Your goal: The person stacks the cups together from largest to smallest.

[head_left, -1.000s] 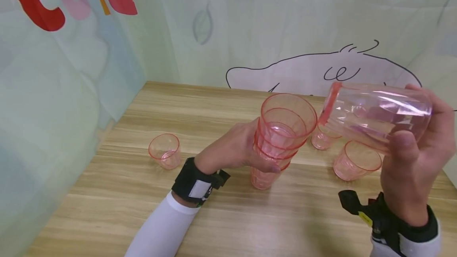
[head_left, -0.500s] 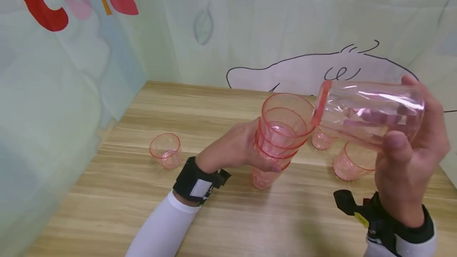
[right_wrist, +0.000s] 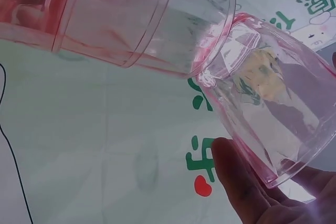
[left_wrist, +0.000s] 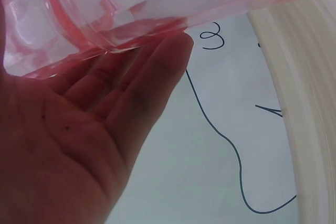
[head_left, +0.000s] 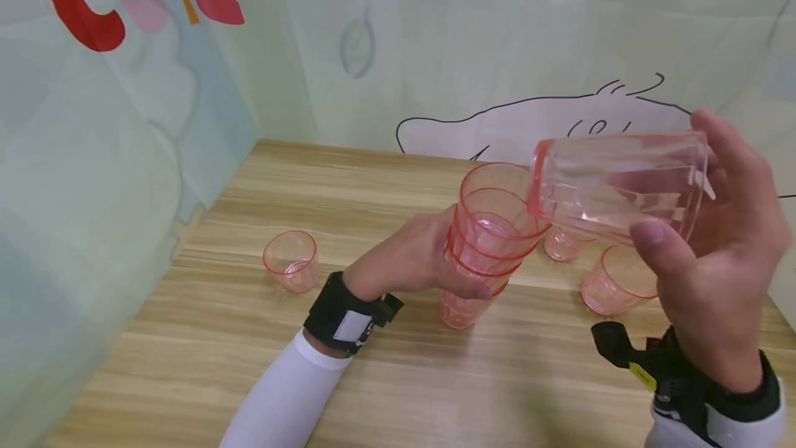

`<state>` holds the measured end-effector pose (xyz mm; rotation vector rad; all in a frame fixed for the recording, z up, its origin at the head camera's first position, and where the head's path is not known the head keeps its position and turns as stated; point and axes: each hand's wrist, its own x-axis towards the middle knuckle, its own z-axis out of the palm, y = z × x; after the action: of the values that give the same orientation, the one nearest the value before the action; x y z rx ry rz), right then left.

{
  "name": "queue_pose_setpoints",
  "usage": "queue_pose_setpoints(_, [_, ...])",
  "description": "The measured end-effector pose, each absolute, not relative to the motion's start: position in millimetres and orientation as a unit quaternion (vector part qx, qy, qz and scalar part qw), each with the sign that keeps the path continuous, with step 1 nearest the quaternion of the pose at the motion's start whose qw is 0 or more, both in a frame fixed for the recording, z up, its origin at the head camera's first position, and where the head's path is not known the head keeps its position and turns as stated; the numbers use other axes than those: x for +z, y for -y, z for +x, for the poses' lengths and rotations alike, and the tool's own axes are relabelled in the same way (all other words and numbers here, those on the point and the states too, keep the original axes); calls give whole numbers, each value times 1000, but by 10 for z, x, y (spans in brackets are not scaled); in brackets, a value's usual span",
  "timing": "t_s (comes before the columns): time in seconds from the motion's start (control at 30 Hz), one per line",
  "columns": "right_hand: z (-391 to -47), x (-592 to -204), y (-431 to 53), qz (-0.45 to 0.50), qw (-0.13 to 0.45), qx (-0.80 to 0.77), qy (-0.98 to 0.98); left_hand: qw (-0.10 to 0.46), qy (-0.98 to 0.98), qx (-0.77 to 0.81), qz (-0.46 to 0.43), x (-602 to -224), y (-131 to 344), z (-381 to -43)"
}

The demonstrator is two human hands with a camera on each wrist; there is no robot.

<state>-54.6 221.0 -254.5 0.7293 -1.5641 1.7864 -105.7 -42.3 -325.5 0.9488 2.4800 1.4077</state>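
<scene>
My left hand (head_left: 413,254) grips a tilted stack of nested clear pink cups (head_left: 488,244) around its side, with the stack's mouth leaning up and to the right. In the left wrist view, the fingers (left_wrist: 149,80) reach along the underside of the stack. Between thumb and fingers near its base, my right hand (head_left: 734,247) holds a single clear pink cup (head_left: 616,185) lying almost on its side in the air. That cup's rim faces left and overlaps the top cup's rim in the head view; in the right wrist view the held cup (right_wrist: 283,98) meets the stack's mouth.
One pink cup (head_left: 291,265) stands upright on the wooden table (head_left: 435,393) at left. Two more, a near-right cup (head_left: 609,285) and a partly hidden cup (head_left: 562,244) behind, stand beyond the stack. A printed cloth wall (head_left: 323,75) encloses the back and left side.
My right hand has brought its cup left and slightly up, its rim now overlapping the stack's mouth. The left hand and the stack stay nearly still.
</scene>
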Motion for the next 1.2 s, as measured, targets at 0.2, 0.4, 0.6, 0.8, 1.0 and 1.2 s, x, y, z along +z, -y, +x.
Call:
queue_pose_setpoints(0.2, [-526, -2506, -2159, 287, 308, 695, 583, 59, -826, 463, 315, -3273, 411, -1063])
queue_pose_setpoints(0.4, [-515, -2498, -2169, 298, 286, 725, 552, 69, -823, 472, 307, -3284, 390, -1060])
queue_pose_setpoints(0.6, [-543, -2496, -2110, 301, 300, 745, 514, 67, -823, 469, 314, -3270, 376, -1070])
queue_pose_setpoints(0.8, [-577, -2422, -1978, 320, 282, 748, 509, 60, -833, 449, 318, -3263, 354, -1079])
queue_pose_setpoints(1.0, [-579, -2393, -1885, 335, 251, 734, 535, 64, -833, 445, 321, -3260, 327, -1073])
queue_pose_setpoints(1.2, [-570, -2434, -1793, 334, 233, 730, 549, 74, -818, 465, 331, -3278, 338, -1082])
